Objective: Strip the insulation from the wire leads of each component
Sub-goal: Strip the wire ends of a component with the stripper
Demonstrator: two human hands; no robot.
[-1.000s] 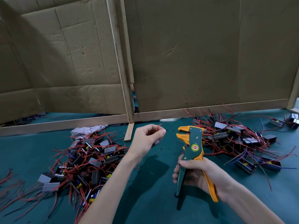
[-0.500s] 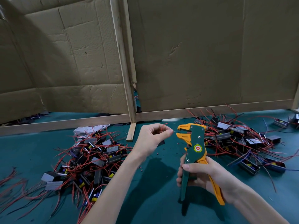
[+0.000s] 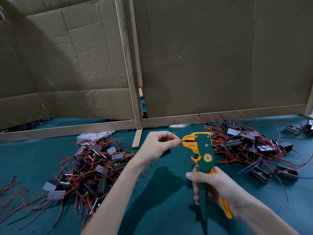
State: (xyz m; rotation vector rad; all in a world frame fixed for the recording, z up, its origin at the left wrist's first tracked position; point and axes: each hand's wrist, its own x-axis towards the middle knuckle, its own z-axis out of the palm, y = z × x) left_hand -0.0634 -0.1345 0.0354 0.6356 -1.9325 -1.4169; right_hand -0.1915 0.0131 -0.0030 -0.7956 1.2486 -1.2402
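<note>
- Head view: my left hand (image 3: 158, 145) was raised over the green table mat (image 3: 169, 209), fingers curled, with thumb and forefinger pinching a thin red wire lead (image 3: 171, 136).
- The lead's loose end curled up above the knuckles. The pinching fingertips sat right at the orange nose of the wire stripper (image 3: 202, 155); I could not tell how far the wire reached into it.
- A dark piece showed just under that hand, mostly hidden, so I could not say what it was.
- My right hand (image 3: 215, 187) gripped the stripper's green and orange handles, fingers wrapped round them, holding the tool upright with its head pointing left towards the other hand.
- A pile of small grey components (image 3: 94, 163) with red leads lay on the mat to the left of my left forearm.
- A second heap of components (image 3: 250, 143) lay to the right, behind the stripper's head.
- Small dark and red insulation scraps (image 3: 165, 161) dotted the mat between the hands.
- A crumpled pale sheet (image 3: 91, 136) lay at the far edge of the left pile.
- Cardboard panels (image 3: 203, 56) on a wooden frame (image 3: 128, 65) stood along the back of the table.
</note>
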